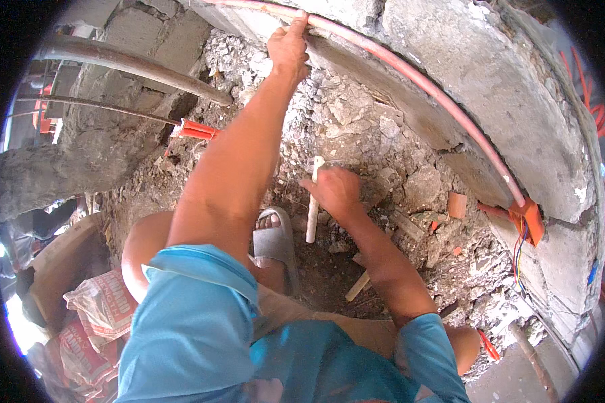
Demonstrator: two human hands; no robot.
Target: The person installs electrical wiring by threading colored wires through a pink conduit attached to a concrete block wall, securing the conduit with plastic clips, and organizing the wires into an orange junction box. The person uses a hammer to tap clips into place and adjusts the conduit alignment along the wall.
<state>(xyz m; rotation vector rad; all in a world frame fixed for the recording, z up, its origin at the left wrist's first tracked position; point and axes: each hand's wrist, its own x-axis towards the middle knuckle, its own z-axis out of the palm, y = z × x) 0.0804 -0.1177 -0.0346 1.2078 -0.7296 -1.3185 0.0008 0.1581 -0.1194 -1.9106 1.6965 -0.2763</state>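
My left hand (pixel 289 50) reaches far forward to the low concrete wall, its fingers curled and one fingertip laid over the long orange conduit (pixel 410 72). What lies inside the curled fingers is hidden. Nearer to me, my right hand (pixel 338 191) is closed around a short whitish stick (pixel 312 221), which looks like a piece of pipe and points down toward the rubble. The conduit bends along the wall and runs into an orange electrical box (pixel 532 218) at the right, from which several coloured wires (pixel 519 252) hang.
Broken concrete and soil (pixel 417 181) cover the ground between the walls. A grey pipe (pixel 134 66) and a thin rod (pixel 101 101) jut in from the left, near orange tubes (pixel 198 129). Printed sacks (pixel 101 305) lie at lower left. My sandalled foot (pixel 274 245) stands in the dirt.
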